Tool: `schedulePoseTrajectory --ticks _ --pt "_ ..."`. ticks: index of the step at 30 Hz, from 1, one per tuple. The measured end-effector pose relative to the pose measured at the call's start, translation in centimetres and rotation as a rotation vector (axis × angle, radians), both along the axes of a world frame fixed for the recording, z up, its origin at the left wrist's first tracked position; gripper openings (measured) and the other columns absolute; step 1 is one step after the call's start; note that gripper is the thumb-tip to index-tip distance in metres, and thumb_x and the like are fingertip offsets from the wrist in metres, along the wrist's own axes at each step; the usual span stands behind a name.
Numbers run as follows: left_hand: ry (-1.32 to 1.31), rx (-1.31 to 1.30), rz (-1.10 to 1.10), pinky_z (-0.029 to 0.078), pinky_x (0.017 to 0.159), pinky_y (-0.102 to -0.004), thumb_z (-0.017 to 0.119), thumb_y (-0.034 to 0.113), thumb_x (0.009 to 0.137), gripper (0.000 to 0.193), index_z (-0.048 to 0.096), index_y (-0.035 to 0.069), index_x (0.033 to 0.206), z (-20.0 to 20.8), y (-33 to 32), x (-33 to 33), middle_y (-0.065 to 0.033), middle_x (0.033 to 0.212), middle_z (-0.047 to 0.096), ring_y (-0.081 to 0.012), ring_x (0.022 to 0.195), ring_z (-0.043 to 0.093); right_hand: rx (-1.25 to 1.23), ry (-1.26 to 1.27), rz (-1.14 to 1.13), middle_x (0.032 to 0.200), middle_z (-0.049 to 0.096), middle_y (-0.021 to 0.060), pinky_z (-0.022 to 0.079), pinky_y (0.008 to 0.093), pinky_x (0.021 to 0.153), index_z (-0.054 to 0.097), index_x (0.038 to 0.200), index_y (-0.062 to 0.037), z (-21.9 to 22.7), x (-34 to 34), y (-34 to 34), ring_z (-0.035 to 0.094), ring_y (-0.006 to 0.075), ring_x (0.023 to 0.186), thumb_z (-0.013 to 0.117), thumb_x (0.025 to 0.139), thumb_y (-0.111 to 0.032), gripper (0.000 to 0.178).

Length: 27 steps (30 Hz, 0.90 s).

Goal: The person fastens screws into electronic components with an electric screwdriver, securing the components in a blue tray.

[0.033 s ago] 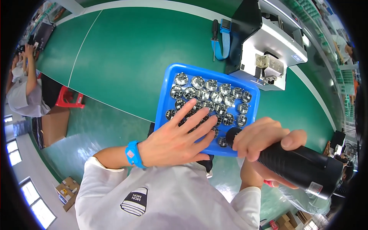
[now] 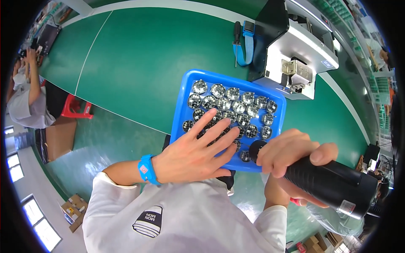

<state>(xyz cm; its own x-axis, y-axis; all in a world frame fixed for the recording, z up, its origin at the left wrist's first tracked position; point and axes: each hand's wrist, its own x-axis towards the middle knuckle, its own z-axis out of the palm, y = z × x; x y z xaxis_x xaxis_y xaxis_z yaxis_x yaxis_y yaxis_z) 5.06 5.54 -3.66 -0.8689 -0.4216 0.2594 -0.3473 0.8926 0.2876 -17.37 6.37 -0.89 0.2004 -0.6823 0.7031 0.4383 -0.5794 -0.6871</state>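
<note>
A blue tray point(image 2: 182, 97) holds several rows of small round circuit-board modules point(image 2: 223, 103). Spread over its near left part, my left hand point(image 2: 196, 152) has its fingers apart and covers some of the modules. Whether the fingertips press on any of them, I cannot tell. My right hand point(image 2: 291, 152) is wrapped round a thick black electric screwdriver point(image 2: 333, 183), held tilted at the tray's near right corner. The nose of the screwdriver points toward a module point(image 2: 245, 156) near that corner; its tip is hard to make out.
Behind the tray's right side stands a grey-and-black bench machine point(image 2: 291, 55) with a metal fixture. A hand screwdriver point(image 2: 237, 36) and a blue strap point(image 2: 249, 44) lie beside it on the green table point(image 2: 135, 55). Another person point(image 2: 29, 97) sits at the far left near a red stool point(image 2: 77, 107).
</note>
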Motion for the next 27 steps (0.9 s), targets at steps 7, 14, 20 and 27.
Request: schedulePoseTrajectory --ticks 7,14,20,27 --pt "-0.005 0.004 0.002 0.032 0.111 -0.062 0.072 0.052 0.078 0.053 0.067 0.01 0.11 0.0 0.0 0.2 -0.0131 0.136 0.055 -0.0356 0.129 0.048 -0.005 0.018 0.046 0.071 0.062 0.0127 0.057 0.0417 0.046 0.039 0.124 -0.0086 -0.2 0.1 -0.4 0.062 0.0259 0.049 0.062 0.085 -0.067 0.074" --pt "-0.003 0.004 0.0 0.032 0.112 -0.0618 0.071 0.052 0.079 0.052 0.068 0.01 0.109 0.1 -0.1 0.1 -0.0123 0.134 0.056 -0.0347 0.128 0.048 -0.004 0.02 0.074 0.073 0.063 0.0131 0.057 0.0427 0.047 0.04 0.125 -0.0086 -0.3 0.1 -0.5 0.063 0.0266 0.05 0.063 0.085 -0.066 0.073" --pt "-0.002 -0.001 -0.003 0.032 0.112 -0.0615 0.071 0.052 0.079 0.052 0.068 0.01 0.108 0.1 -0.1 0.0 -0.0119 0.132 0.057 -0.0341 0.127 0.049 0.016 0.064 0.142 0.072 0.062 0.0131 0.057 0.0443 0.049 0.039 0.126 -0.0085 -0.2 -0.1 -0.8 0.063 0.0279 0.051 0.065 0.085 -0.065 0.075" --pt "-0.018 -0.038 -0.028 0.033 0.112 -0.0605 0.07 0.051 0.08 0.052 0.069 0.008 0.109 0.1 -0.1 -0.1 -0.0089 0.123 0.06 -0.0333 0.125 0.05 0.046 0.025 0.03 0.065 0.058 0.0123 0.055 0.0424 0.046 0.044 0.12 -0.0038 -0.6 1.2 -0.4 0.06 0.0267 0.048 0.068 0.08 -0.068 0.08"
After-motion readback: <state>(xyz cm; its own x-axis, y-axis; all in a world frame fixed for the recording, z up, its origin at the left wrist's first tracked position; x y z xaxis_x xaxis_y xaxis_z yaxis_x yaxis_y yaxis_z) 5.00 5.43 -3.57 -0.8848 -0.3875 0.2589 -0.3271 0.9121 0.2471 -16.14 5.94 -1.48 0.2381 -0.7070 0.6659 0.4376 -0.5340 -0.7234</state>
